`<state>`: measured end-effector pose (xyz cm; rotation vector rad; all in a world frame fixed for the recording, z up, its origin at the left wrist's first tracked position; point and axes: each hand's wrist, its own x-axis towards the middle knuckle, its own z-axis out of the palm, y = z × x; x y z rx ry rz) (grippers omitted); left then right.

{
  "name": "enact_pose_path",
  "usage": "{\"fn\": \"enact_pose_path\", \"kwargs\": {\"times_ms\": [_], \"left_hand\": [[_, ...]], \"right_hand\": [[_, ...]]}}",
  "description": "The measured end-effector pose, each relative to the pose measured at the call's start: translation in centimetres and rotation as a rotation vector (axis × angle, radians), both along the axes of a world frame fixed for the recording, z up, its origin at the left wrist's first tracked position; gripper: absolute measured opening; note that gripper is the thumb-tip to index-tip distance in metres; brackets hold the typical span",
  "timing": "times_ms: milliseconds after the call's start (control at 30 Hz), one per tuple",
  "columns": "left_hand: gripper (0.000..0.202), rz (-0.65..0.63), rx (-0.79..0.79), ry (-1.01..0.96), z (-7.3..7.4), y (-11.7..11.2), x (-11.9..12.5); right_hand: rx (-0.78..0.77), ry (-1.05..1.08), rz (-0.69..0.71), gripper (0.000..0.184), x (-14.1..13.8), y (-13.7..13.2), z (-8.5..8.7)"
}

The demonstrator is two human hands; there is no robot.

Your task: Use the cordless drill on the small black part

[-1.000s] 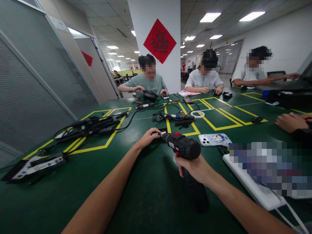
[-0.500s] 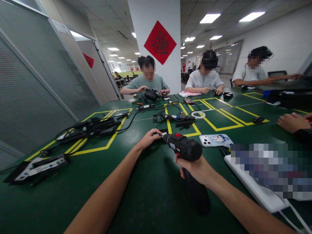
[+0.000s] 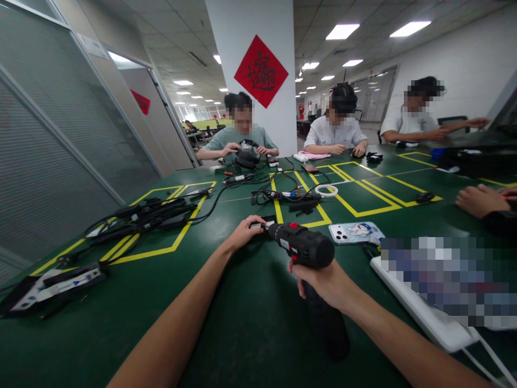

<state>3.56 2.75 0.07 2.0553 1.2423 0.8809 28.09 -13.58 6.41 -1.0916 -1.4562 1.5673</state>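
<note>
My right hand (image 3: 319,277) is wrapped round the grip of a black cordless drill (image 3: 301,245) with red buttons. The drill points left and away from me, its tip meeting my left fingers. My left hand (image 3: 246,233) is closed near that tip, by a small dark flat piece (image 3: 270,221) on the green table (image 3: 242,323). What the left fingers pinch is mostly hidden behind them; a small light-coloured bit shows at the drill tip. A phone in a cartoon case (image 3: 357,233) lies to the right of the drill.
Black cables and adapters (image 3: 145,215) are piled at left, near a black-and-white strip (image 3: 60,288). Ahead lie tools with cords (image 3: 291,196) and a white ring (image 3: 326,191). A white device (image 3: 424,312) stands at right. Several people sit around the table; a co-worker's hand (image 3: 480,202) rests at right.
The view has shifted slightly, so surroundings sit a little further left. My hands and the drill stay nearly in place. The co-worker opposite has turned the black object in their hands.
</note>
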Motion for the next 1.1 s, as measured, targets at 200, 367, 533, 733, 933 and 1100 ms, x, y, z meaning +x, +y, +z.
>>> {"fn": "enact_pose_path", "kwargs": {"times_ms": [200, 367, 533, 733, 933, 1100], "left_hand": [[0.031, 0.014, 0.001, 0.006, -0.16, 0.01, 0.03], [0.028, 0.028, -0.007, -0.003, 0.08, -0.17, 0.2], [0.026, 0.03, -0.006, -0.04, -0.12, -0.16, 0.31], [0.027, 0.027, 0.003, -0.042, -0.16, -0.26, 0.21], [0.032, -0.001, 0.016, -0.012, 0.16, -0.21, 0.02], [0.032, -0.014, 0.018, -0.003, 0.42, -0.39, 0.13]], "right_hand": [[-0.012, 0.0, -0.013, 0.011, 0.14, -0.07, -0.11], [-0.023, -0.028, -0.014, 0.011, 0.48, 0.02, -0.37], [-0.029, -0.041, -0.012, 0.011, 0.33, 0.05, 0.0], [-0.045, -0.004, -0.01, 0.012, 0.35, 0.02, 0.17], [-0.067, -0.024, -0.022, 0.014, 0.47, -0.06, 0.33], [-0.063, 0.052, -0.013, 0.015, 0.45, -0.06, 0.41]]}}
